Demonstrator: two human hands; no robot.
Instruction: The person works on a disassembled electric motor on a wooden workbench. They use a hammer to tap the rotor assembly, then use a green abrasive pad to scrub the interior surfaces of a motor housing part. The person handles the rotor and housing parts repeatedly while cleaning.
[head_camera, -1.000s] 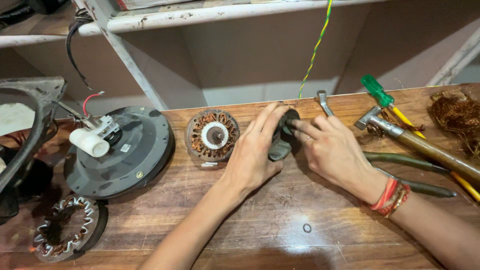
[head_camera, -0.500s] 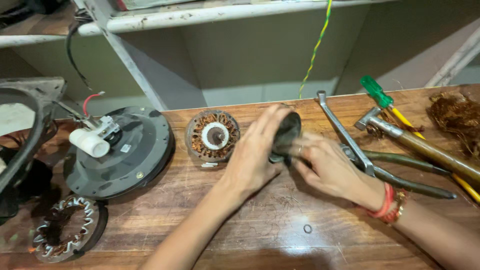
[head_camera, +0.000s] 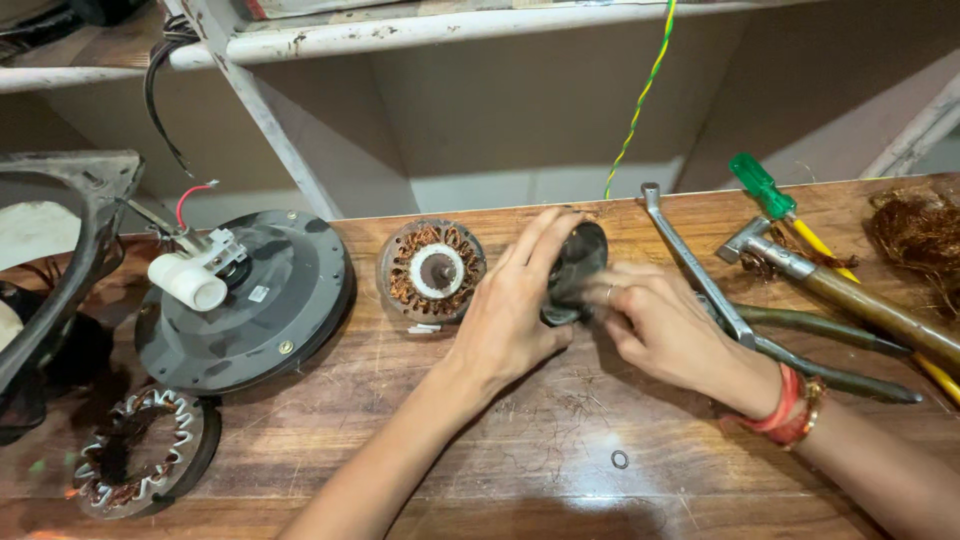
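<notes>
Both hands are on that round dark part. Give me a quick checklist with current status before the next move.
1. Left hand gripping the round dark part: ok.
2. Right hand on the part: touching; exact grip blurred, cannot tell.
3. Part lifted off the wooden bench, tilted on edge: ok.
4. Copper-wound motor core apart from the hands: ok.
5. Pliers and hammer close by right wrist: not ok.
6. Small ring loose on bench: not ok.

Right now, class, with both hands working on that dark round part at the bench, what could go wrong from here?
1. The dark round part is held tilted between the left hand and right hand; it might slip onto the copper-wound stator beside it.
2. The right forearm lies close to the pliers and hammer, and could knock them.
3. The small washer might get swept off the table.
</notes>
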